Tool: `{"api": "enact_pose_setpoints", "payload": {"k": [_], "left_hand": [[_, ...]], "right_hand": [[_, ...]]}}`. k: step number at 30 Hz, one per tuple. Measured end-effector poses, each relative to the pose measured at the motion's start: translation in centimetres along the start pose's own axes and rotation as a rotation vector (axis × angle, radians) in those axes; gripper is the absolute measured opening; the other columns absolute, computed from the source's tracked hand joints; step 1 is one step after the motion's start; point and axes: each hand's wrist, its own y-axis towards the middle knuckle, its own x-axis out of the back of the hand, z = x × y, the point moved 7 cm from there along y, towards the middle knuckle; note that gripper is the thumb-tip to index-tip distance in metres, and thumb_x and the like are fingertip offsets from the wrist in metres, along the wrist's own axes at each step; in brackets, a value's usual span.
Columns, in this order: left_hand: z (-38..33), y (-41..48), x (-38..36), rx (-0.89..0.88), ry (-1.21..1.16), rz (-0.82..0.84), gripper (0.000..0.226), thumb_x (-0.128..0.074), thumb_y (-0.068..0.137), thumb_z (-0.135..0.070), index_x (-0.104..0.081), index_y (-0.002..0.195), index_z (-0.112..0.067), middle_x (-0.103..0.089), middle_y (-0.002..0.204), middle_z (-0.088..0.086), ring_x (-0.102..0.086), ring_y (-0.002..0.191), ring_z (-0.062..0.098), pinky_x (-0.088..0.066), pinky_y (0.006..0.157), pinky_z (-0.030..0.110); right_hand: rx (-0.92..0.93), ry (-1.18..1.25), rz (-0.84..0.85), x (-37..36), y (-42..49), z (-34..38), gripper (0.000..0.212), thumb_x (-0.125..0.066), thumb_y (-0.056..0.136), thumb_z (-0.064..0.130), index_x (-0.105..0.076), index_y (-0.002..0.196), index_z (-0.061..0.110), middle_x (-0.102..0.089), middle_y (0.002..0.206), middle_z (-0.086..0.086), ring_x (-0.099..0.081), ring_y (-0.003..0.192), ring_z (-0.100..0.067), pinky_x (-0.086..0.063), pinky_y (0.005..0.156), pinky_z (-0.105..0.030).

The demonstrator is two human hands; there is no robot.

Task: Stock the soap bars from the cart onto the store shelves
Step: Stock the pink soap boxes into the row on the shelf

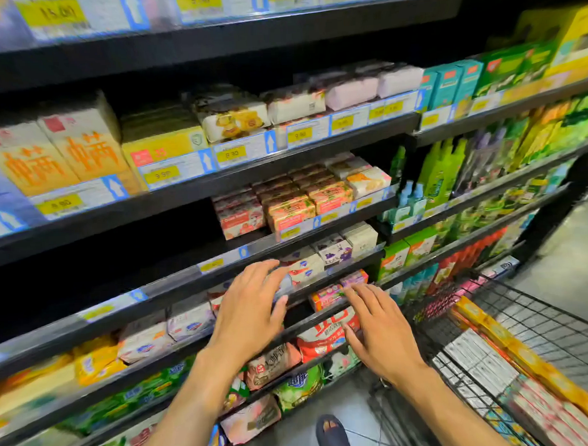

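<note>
My left hand [252,309] is stretched out flat with spread fingers in front of the dark shelf [174,292], its fingertips by the white soap bars [304,268]. My right hand [381,330] is also spread and empty, hovering before the pink and orange soap boxes [326,295] on the shelf below. Neither hand holds anything. The wire cart [539,316] stands at the lower right, holding white, pink and yellow boxed packs [480,363].
Shelves above carry yellow boxes [80,144] and red-pink soap packs [285,209]. The left part of the middle shelf [102,251] is dark and bare. Green bottles and boxes [442,172] fill the right bay. My sandalled foot [332,435] stands on the tiled floor.
</note>
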Motion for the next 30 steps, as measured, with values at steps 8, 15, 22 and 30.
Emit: {"api": "enact_pose_setpoints", "payload": {"k": [8,15,22,30], "left_hand": [[-14.7,0.3,-12.0,-0.227,-0.120,0.285,0.054,-0.051,0.087,-0.038,-0.056,0.137,-0.019,-0.055,0.141,0.004,-0.051,0.131,0.026,-0.042,0.112,0.041],[-29.8,3.4,-21.6,-0.444,-0.254,0.424,0.055,-0.051,0.089,-0.045,-0.059,0.134,-0.015,-0.060,0.135,0.008,-0.055,0.125,0.028,-0.046,0.106,0.042],[-42.4,4.9,-33.9,-0.572,-0.224,0.671,0.055,-0.052,0.088,-0.045,-0.061,0.132,-0.014,-0.062,0.133,0.010,-0.058,0.122,0.032,-0.048,0.103,0.041],[-49.9,4.8,-46.8,-0.642,-0.147,0.941,0.060,-0.042,0.087,-0.045,-0.057,0.138,-0.015,-0.061,0.136,0.010,-0.057,0.124,0.033,-0.053,0.100,0.044]], "right_hand": [[-0.476,-0.017,0.053,1.8,-15.3,-11.7,0.065,-0.046,0.096,0.054,-0.044,0.150,0.017,-0.047,0.151,-0.004,-0.044,0.139,-0.030,-0.041,0.115,-0.047],[-0.778,0.023,0.065,2.1,-27.1,-23.8,0.065,-0.049,0.093,0.051,-0.051,0.145,0.013,-0.053,0.147,-0.009,-0.050,0.133,-0.032,-0.043,0.113,-0.046],[-1.004,0.119,0.126,0.8,-37.1,-35.9,0.065,-0.050,0.094,0.047,-0.049,0.147,0.010,-0.054,0.143,-0.016,-0.051,0.130,-0.037,-0.046,0.109,-0.048],[-1.168,0.234,0.202,-5.3,-43.7,-44.4,0.063,-0.058,0.097,0.040,-0.044,0.150,0.011,-0.051,0.144,-0.013,-0.048,0.130,-0.033,-0.046,0.108,-0.044]]}}
